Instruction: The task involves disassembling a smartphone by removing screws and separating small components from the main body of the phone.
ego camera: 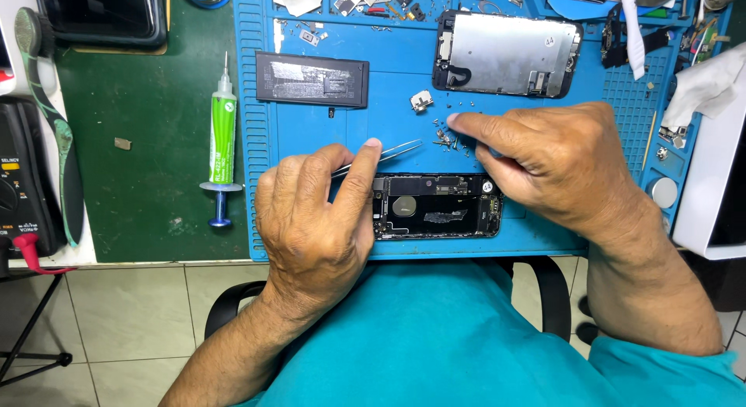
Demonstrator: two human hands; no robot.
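Note:
An opened black phone body [435,206] lies on the blue repair mat [326,131], its circuit boards showing. My left hand [315,220] rests at the phone's left end and grips metal tweezers [388,153], whose tips point right toward a scatter of tiny screws [449,135]. My right hand [548,162] lies over the phone's right end, with its index fingertip pressed down among those screws. Whether the right hand holds a small tool under its fingers is hidden.
On the mat's far side lie a black battery [312,79], a small metal bracket [421,101] and a detached screen with a silver back plate [509,53]. A green syringe tube [222,139] lies on the green mat to the left, beside a multimeter [19,181]. White cloth [703,84] sits far right.

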